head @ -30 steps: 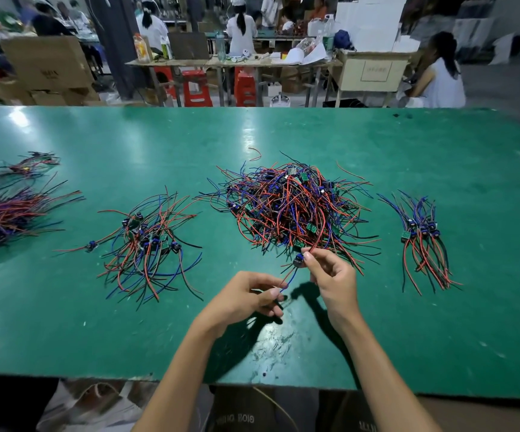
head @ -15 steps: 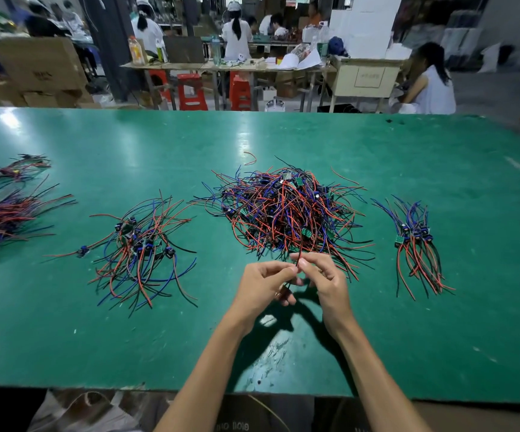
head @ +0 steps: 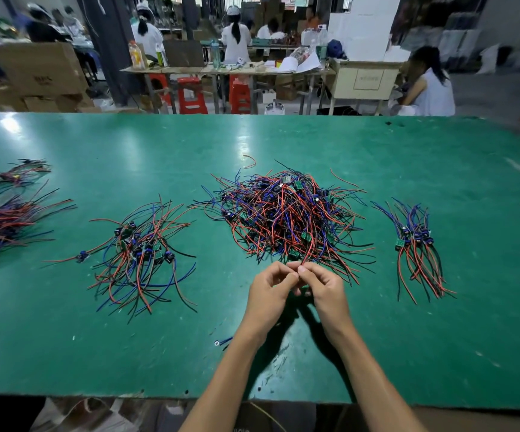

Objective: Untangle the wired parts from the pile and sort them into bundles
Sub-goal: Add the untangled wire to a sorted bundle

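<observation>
Far left on the green table (head: 377, 145): two blurred heaps of red, blue and black wire, a small tangle (head: 12, 174) at the back and a thicker bundle (head: 6, 221) in front, cut off by the frame edge. Next along, a loose sorted bundle (head: 140, 247) of wired parts, leads fanned toward the near edge, small blue and green components clustered at its middle, one stray part lying just off its left side. Centre stage, the big pile (head: 286, 216), a dense knot of red, blue and black wire with little green boards poking out. Just in front of the pile's near edge, left hand (head: 271, 288) and right hand (head: 324, 286) meeting fingertip to fingertip, fingers curled, both pinching a wired part (head: 304, 260) whose red lead runs up into the pile. Hard to tell exactly what sits between the fingertips. Below the wrists, a tiny loose part (head: 221, 342) alone on the table. Further right, well apart from the pile, a neat bundle (head: 417, 244), leads combed near and far. Beyond the table, seated workers, red stools (head: 191, 95), cardboard boxes (head: 39, 70).
</observation>
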The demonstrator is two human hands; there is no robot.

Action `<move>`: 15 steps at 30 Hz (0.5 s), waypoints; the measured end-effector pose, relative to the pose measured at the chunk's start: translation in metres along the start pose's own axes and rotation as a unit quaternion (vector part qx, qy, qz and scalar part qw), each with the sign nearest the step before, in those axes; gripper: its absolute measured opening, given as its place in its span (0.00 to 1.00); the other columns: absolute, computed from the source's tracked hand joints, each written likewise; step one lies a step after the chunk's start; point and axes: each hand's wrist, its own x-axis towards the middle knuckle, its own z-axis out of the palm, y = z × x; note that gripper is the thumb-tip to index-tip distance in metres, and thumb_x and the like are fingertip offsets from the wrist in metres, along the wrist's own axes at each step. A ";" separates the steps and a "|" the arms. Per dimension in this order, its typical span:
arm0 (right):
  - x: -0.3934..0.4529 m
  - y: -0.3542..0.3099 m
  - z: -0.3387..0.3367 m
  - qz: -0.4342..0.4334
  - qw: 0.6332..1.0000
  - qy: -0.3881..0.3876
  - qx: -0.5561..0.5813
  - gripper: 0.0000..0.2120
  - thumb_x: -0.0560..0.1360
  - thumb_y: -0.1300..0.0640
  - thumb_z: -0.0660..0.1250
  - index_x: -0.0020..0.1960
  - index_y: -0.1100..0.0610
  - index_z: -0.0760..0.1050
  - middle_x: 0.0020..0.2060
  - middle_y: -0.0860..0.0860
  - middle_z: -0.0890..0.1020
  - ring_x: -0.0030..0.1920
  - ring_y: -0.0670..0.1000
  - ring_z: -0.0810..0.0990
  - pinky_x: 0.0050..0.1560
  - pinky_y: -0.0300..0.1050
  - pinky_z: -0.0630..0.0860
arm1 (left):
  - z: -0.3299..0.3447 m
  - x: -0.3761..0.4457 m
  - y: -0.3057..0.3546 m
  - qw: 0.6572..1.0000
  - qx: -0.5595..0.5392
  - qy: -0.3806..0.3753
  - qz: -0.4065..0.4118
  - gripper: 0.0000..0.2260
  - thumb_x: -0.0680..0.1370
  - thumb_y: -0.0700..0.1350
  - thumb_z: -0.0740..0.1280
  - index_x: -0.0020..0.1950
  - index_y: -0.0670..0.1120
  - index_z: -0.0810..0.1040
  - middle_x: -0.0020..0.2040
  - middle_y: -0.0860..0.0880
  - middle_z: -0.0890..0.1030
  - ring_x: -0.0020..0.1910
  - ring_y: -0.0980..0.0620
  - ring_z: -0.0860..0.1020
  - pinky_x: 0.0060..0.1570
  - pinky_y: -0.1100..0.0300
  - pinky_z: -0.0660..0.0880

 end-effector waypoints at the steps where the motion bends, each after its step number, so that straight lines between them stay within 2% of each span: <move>1: 0.000 0.000 0.001 0.000 1.000 0.005 0.003 0.12 0.81 0.64 0.64 0.48 0.57 0.86 0.40 0.56 0.85 0.37 0.49 0.79 0.34 0.38 0.77 | 0.001 0.000 -0.001 1.000 0.005 0.007 0.008 0.08 0.78 0.34 0.68 0.39 0.40 0.77 0.49 0.46 0.85 0.34 0.54 0.77 0.38 0.63 0.76; 3: 0.002 0.000 0.004 0.004 1.000 0.021 0.015 0.12 0.81 0.65 0.63 0.48 0.59 0.85 0.40 0.57 0.85 0.37 0.51 0.79 0.34 0.39 0.77 | 0.000 0.001 -0.001 0.999 0.029 0.014 0.024 0.07 0.78 0.35 0.68 0.40 0.38 0.77 0.40 0.43 0.84 0.33 0.54 0.78 0.39 0.61 0.76; 5: 0.004 0.000 0.005 0.004 0.998 0.047 0.033 0.11 0.82 0.65 0.63 0.47 0.59 0.84 0.38 0.55 0.85 0.32 0.50 0.78 0.32 0.40 0.77 | -0.003 0.000 -0.002 0.998 0.056 0.006 0.041 0.06 0.77 0.35 0.68 0.40 0.37 0.78 0.34 0.45 0.81 0.33 0.54 0.78 0.40 0.63 0.75; 8: 0.008 0.002 0.003 -0.005 0.996 0.080 0.027 0.11 0.82 0.64 0.63 0.49 0.59 0.84 0.41 0.52 0.85 0.27 0.46 0.74 0.30 0.39 0.75 | -0.009 -0.006 -0.001 0.993 0.105 -0.009 0.052 0.06 0.77 0.36 0.69 0.40 0.40 0.80 0.31 0.51 0.81 0.31 0.59 0.77 0.36 0.69 0.70; 11: 0.010 0.002 -0.001 -0.009 0.993 0.106 0.047 0.11 0.82 0.64 0.62 0.50 0.59 0.83 0.45 0.51 0.87 0.26 0.43 0.72 0.29 0.33 0.71 | -0.014 -0.016 -0.003 0.989 0.138 -0.016 0.053 0.06 0.77 0.37 0.70 0.40 0.42 0.80 0.30 0.50 0.80 0.30 0.60 0.76 0.35 0.70 0.69; 15: 0.012 -0.001 -0.003 -0.011 0.984 0.145 0.100 0.11 0.82 0.66 0.61 0.49 0.59 0.82 0.45 0.52 0.86 0.26 0.42 0.69 0.28 0.31 0.66 | -0.022 -0.026 -0.004 0.988 0.148 -0.034 0.036 0.06 0.77 0.38 0.69 0.40 0.43 0.80 0.30 0.50 0.80 0.31 0.58 0.76 0.34 0.70 0.69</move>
